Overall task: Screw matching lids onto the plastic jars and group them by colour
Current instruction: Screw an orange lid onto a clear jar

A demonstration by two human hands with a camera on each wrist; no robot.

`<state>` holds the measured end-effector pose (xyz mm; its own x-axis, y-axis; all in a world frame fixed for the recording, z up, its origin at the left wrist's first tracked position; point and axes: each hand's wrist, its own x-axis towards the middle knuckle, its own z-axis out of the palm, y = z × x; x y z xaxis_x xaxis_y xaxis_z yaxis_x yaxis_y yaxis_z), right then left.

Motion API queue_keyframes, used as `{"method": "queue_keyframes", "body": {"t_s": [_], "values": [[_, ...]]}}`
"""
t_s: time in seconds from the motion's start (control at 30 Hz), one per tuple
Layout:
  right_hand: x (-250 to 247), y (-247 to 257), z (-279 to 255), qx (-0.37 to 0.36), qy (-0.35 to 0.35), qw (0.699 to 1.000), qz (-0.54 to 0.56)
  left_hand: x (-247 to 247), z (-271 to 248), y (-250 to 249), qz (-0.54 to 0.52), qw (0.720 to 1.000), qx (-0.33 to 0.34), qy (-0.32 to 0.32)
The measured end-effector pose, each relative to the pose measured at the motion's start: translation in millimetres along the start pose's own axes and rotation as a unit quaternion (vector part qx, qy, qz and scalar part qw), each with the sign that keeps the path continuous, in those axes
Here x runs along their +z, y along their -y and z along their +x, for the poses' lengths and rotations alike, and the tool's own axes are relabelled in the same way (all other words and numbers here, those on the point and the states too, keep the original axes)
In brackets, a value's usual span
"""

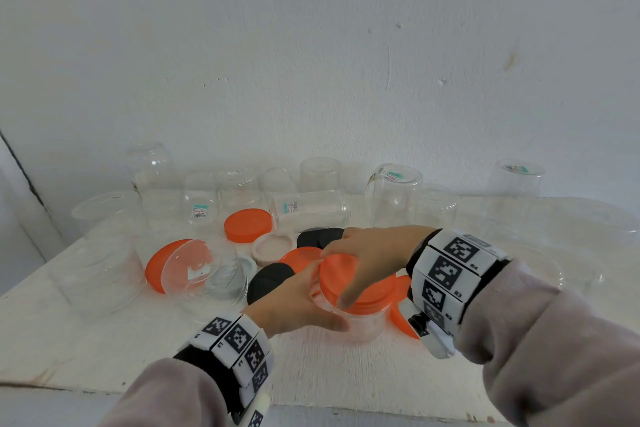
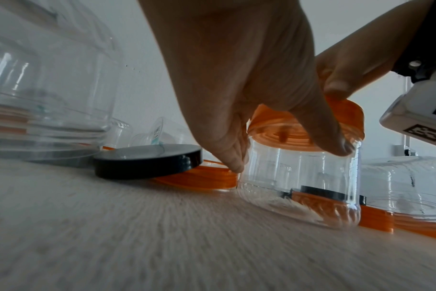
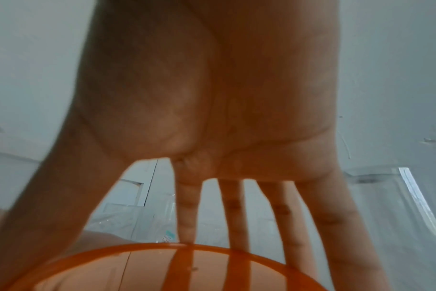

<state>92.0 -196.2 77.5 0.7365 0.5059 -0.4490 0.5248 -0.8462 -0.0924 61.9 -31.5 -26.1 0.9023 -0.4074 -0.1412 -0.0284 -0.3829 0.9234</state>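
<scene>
A small clear plastic jar [image 1: 363, 324] stands on the white table [image 1: 138, 350] near the front middle. My left hand [image 1: 311, 302] grips its side, thumb in front and fingers behind. An orange lid [image 1: 367, 288] sits tilted on the jar's mouth, and my right hand [image 1: 363, 253] grips it from above with its fingers spread over the rim. In the left wrist view the jar [image 2: 299, 187] is see-through, with the orange lid [image 2: 309, 128] askew on top. In the right wrist view my right hand's fingers [image 3: 234, 212] reach down over the orange lid's rim [image 3: 149, 254].
Loose orange lids [image 1: 247, 225] [image 1: 161, 265], black lids [image 1: 268, 279] [image 1: 320, 237] and a pale lid [image 1: 270, 248] lie behind the jar. Several clear jars stand upturned along the wall [image 1: 394, 194]; one lies on its side [image 1: 311, 210]. Two larger jars [image 1: 207, 274] [image 1: 100, 274] sit left.
</scene>
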Motion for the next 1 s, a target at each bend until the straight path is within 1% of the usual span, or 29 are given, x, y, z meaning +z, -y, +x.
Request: {"method": "queue_keyframes", "body": {"t_s": [0.1,0.17,0.23,0.3,0.4,0.47,0.63,0.7,0.83,0.9,1.0], "values": [[4,2,2,0.036,-0.021,0.999,-0.015,-1,0,2,0.004,1.0,-0.002,-0.001],[4,3,2,0.051,-0.019,0.998,-0.024,-1,1,3,-0.003,1.0,-0.002,-0.002],[1,3,0,0.042,-0.001,0.999,-0.024,-1,1,5,-0.011,1.0,-0.004,-0.004],[-3,3,-3,0.013,0.016,1.0,-0.013,-1,1,5,-0.008,1.0,-0.003,-0.003],[-5,2,-4,-0.007,0.028,1.0,-0.005,0,2,5,-0.012,1.0,0.008,0.005],[-3,2,-4,0.001,0.019,1.0,-0.011,0,2,6,-0.014,1.0,0.008,0.001],[3,6,-1,0.047,-0.008,0.998,-0.035,-1,4,9,0.005,1.0,0.002,-0.007],[1,7,-1,0.038,0.005,0.998,-0.039,-2,4,9,0.002,1.0,0.0,-0.009],[-6,6,-4,-0.012,0.035,0.999,-0.017,-1,5,9,0.001,1.0,0.011,0.006],[-5,5,-3,-0.013,0.023,1.0,-0.012,-1,5,10,0.003,1.0,0.009,0.004],[3,5,1,0.02,-0.01,1.0,-0.013,-2,5,11,0.008,1.0,0.0,-0.004]]}}
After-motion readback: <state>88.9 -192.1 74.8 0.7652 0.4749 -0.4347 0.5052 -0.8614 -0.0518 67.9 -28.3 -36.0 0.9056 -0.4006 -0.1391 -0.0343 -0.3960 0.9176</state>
